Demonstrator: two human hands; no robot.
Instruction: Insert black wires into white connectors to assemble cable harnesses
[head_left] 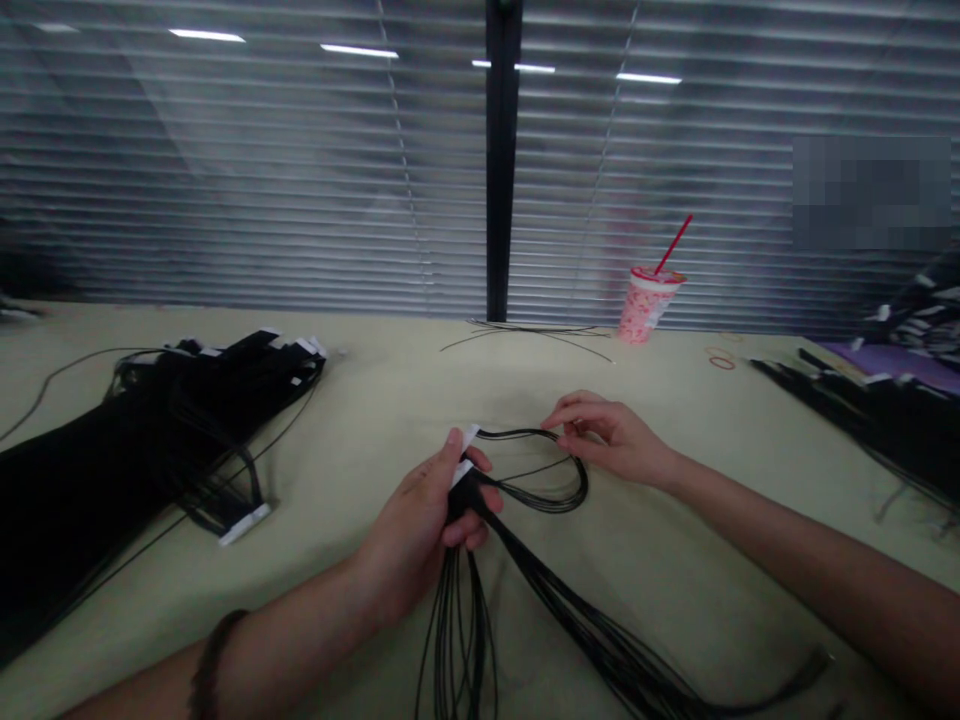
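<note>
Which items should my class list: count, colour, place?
Table: one, pale, foreground
Blinds: two panels, grey, behind table
Light strips: several, white, upper blinds
Post: one, black, between blinds
Cup: one, pink, table's far edge
Straw: one, red, in cup
Loose wires: several, dark, left of cup
Rubber bands: several, orange, right of cup
Cable piles: at least two, black, left and right
Flat thing: one, purple, at right pile
Cable bundle: one, black, centre
Bracelet: one, brown, left wrist
Left hand: one, bare, gripping cable bundle
Right hand: one, bare, at bundle's loop
</note>
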